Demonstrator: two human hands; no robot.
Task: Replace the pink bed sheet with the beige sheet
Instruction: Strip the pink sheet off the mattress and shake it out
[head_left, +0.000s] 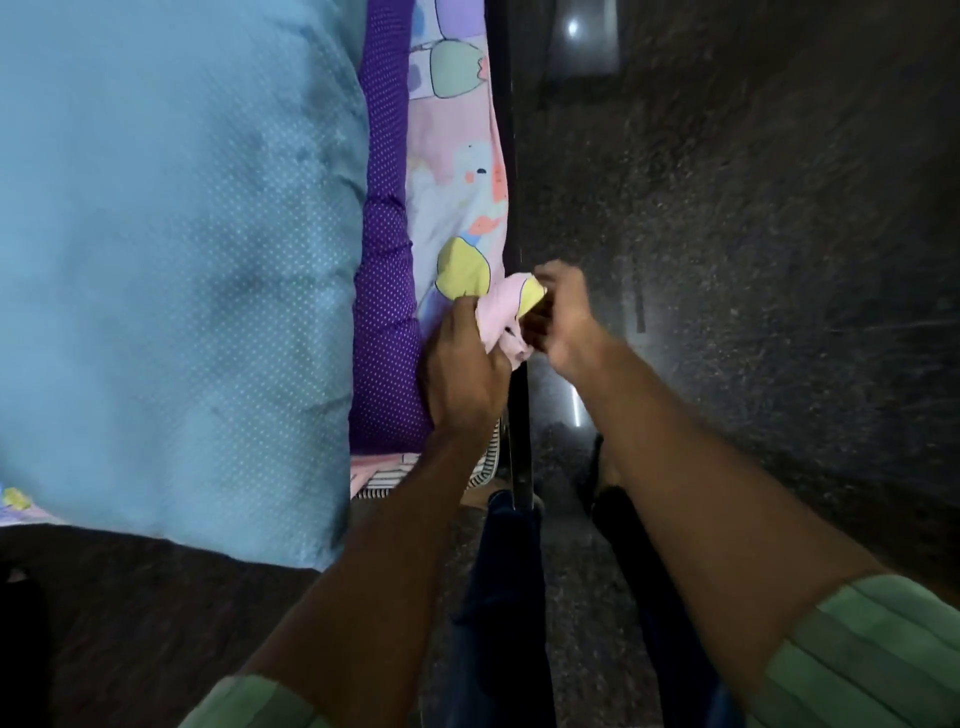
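The pink bed sheet (457, 171), printed with pastel cartoon shapes, hangs down the side of the bed. Its corner is bunched into a knot-like wad at the dark bed frame (519, 431). My left hand (465, 369) grips the wad from the left. My right hand (563, 317) pinches the same pink and yellow cloth from the right. A purple dotted mattress edge (384, 291) shows beside the sheet. No beige sheet is in view.
A large light-blue dotted cover (171, 260) fills the left half of the view. A striped cloth (384, 475) peeks out under the purple edge. Dark speckled floor (779, 234) lies to the right, with my legs (498, 597) beside the frame.
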